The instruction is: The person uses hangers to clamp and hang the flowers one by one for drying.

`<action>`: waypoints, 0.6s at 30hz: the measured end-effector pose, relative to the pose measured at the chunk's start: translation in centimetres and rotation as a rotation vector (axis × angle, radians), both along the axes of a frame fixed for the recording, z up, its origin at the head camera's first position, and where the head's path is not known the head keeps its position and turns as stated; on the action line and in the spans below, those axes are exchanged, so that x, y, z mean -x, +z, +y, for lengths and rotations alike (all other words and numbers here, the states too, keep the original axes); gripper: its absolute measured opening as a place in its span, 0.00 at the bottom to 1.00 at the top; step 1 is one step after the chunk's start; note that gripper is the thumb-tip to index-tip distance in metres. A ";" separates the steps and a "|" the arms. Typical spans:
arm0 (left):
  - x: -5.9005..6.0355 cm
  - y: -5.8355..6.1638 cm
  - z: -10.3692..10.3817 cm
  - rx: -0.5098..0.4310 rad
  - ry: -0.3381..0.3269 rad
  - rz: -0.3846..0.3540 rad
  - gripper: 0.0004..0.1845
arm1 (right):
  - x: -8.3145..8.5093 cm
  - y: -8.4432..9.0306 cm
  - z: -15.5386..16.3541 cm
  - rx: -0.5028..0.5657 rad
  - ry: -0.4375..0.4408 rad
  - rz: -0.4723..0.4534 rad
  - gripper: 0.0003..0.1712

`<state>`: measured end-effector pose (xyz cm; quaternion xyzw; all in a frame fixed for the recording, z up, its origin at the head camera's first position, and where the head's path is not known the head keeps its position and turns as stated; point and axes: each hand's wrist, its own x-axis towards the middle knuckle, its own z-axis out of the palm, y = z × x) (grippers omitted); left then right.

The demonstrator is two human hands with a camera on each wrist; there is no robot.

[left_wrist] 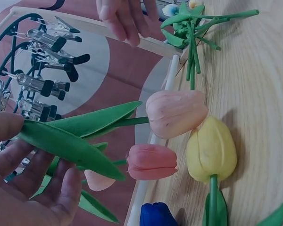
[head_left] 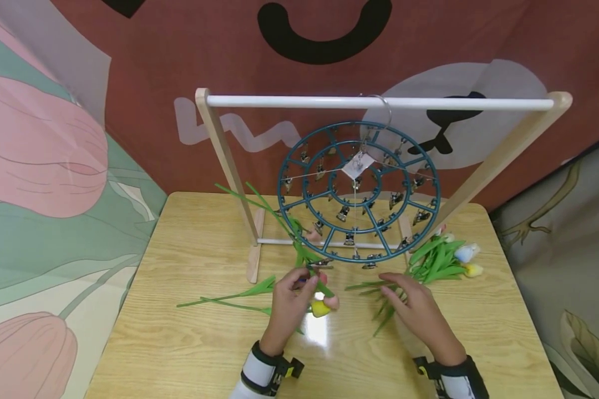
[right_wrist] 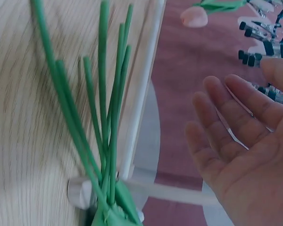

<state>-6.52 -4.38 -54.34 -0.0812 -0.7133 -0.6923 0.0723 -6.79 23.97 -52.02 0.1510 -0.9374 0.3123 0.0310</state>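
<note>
The left hand (head_left: pixel 292 302) pinches the leaves of an artificial tulip bunch (left_wrist: pixel 174 113) between thumb and fingers, just below the teal round clip hanger (head_left: pixel 358 191). The stems run up and away from the hand toward the hanger's rim, with the flower heads low near the table (head_left: pixel 204 343); a yellow tulip (head_left: pixel 320 308) lies against the wood beside the fingers. The right hand (head_left: pixel 414 307) hovers palm down with its fingers spread and relaxed over loose green stems (head_left: pixel 379 288), holding nothing. The head view hides the bunch's blooms behind the left hand, and the stems blur in the right wrist view.
</note>
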 end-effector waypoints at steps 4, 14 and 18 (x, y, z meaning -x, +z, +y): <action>0.0 0.0 -0.1 0.030 0.018 -0.037 0.13 | 0.0 0.1 1.0 -0.023 -0.027 0.022 0.18; 0.0 -0.1 -1.0 0.086 -0.010 -0.036 0.10 | 0.5 1.1 4.2 -0.047 -0.153 0.153 0.22; -0.1 -0.4 -2.1 0.109 0.019 -0.025 0.10 | 0.5 1.0 4.8 -0.051 -0.160 0.166 0.23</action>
